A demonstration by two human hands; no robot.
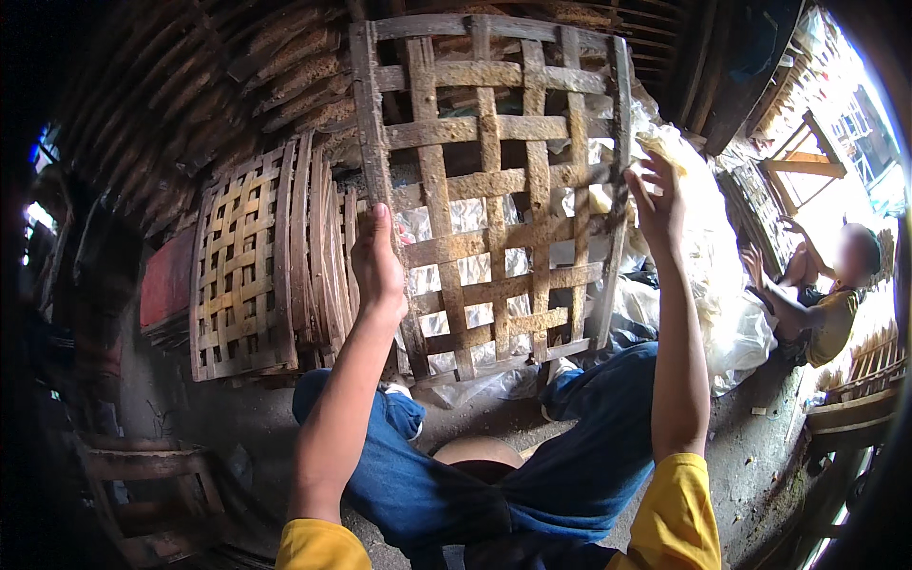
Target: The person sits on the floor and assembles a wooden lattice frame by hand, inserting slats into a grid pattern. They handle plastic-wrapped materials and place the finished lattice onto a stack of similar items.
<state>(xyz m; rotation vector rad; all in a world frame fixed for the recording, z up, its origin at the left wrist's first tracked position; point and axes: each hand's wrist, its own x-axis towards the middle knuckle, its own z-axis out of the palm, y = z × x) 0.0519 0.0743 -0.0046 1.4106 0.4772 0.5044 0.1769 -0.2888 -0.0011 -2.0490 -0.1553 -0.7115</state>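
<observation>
A woven slat panel (495, 185) in a wooden frame stands tilted in front of me, above and between my knees. My left hand (378, 261) grips its left rail, thumb up along the front and the fingers partly hidden. My right hand (657, 195) is at the right rail with fingers apart and slightly curled; it looks to be touching the rail or just beside it. A small blurred patch shows on the rail near those fingertips. Through the gaps in the weave, crumpled clear plastic is visible.
Similar woven panels (242, 266) lean in a stack at the left, beside a red board (166, 280). Pale plastic sheeting (727, 285) is heaped at the right. Another person (822, 309) sits farther right, near a wooden frame (807, 166). A low wooden stool-like piece (142, 465) stands lower left.
</observation>
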